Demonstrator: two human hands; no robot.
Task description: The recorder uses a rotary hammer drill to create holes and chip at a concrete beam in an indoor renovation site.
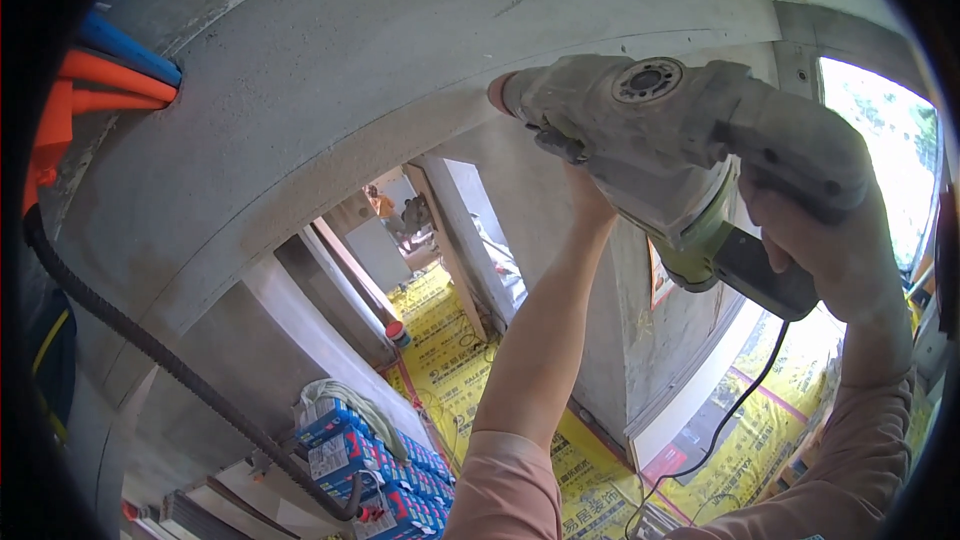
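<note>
A dusty grey-green rotary hammer (630, 130) is raised overhead, its reddish chuck end (500, 93) pointing left at the grey concrete beam (340, 90). No bit shows, and I cannot tell whether the tip touches the concrete. My right hand (815, 240) wraps around the rear handle (815, 155). Under the front of the tool, my left hand (588, 192) grips it near the collar. Most of its fingers are hidden behind the tool's body. From the base of the tool hangs a black power cord (745, 400).
Orange and blue pipes (120, 80) and a black corrugated hose (160, 345) are at the left. Blue boxes (345, 460) are stacked below, with a light cloth (360, 410) on top. Printed yellow sheeting (435, 310) covers the floor. A red-and-white bucket (397, 332) stands near a doorway. A bright window (880, 140) is at right.
</note>
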